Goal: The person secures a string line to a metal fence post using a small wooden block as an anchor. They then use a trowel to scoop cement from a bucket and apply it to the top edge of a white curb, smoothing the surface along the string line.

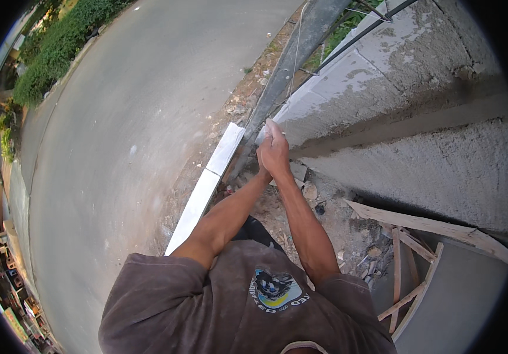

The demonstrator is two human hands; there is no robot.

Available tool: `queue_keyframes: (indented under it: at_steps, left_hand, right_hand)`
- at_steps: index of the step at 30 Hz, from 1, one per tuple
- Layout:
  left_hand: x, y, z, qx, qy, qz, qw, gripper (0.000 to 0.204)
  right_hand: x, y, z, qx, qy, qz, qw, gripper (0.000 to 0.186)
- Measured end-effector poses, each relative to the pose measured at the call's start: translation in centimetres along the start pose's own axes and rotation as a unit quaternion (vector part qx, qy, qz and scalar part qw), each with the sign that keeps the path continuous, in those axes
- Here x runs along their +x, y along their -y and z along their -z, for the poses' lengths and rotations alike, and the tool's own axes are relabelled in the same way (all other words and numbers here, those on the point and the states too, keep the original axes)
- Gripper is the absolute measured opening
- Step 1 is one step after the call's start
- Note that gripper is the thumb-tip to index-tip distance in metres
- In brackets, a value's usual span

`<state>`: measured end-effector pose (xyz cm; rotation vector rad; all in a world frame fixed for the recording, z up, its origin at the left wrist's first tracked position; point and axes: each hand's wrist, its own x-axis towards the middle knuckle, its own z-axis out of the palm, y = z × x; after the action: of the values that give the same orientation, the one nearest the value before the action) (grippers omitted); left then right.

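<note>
Grey road (118, 147), rough wall (407, 147); left hand (261, 161), right hand (276, 154) together near grey post (292, 59); each grip's state unclear

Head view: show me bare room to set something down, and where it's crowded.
Mostly bare: the grey road between green hedge and white ledge. Crowded: rubble between right forearm and wooden frame; around right hand, beside grey post and plastered wall.

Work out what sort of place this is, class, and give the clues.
Probably a small outdoor building site beside a paved road: there is a wall with rough, patchy plaster, rubble on the ground, and a rough wooden frame.
</note>
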<state>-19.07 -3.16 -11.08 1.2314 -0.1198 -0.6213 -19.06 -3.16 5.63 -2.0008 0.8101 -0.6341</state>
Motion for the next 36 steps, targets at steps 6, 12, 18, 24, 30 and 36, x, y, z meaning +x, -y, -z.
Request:
queue_keyframes:
  at_steps: [6, 12, 18, 24, 30, 36]
  left_hand:
    - [-2.3, -8.1, -0.1, 0.288, 0.022, -0.047, 0.956, 0.023]
    - [-2.2, -10.0, 1.7, 0.340, -0.013, -0.115, 0.933, 0.014]
    - [1.9, -16.7, 6.2, 0.355, -0.072, -0.242, 0.900, 0.020]
    - [9.7, -12.0, 8.8, 0.326, 0.139, -0.052, 0.934, 0.027]
    - [11.7, -12.4, 8.7, 0.406, 0.133, -0.100, 0.899, 0.025]
    - [13.3, -11.5, 7.7, 0.418, 0.136, -0.111, 0.891, 0.023]
  right_hand:
    - [6.5, -8.5, -2.8, -0.045, -0.028, -0.102, 0.993, 0.035]
    - [8.6, -11.3, -2.9, -0.042, 0.017, -0.084, 0.995, 0.019]
    - [9.1, -11.0, -1.0, -0.119, 0.045, -0.041, 0.991, 0.022]
    - [10.0, -13.0, -1.6, -0.142, 0.046, -0.028, 0.988, 0.024]
    - [9.8, -12.2, -1.6, -0.213, 0.047, -0.008, 0.976, 0.026]
    - [9.7, -11.4, -1.5, -0.249, 0.078, -0.017, 0.965, 0.026]
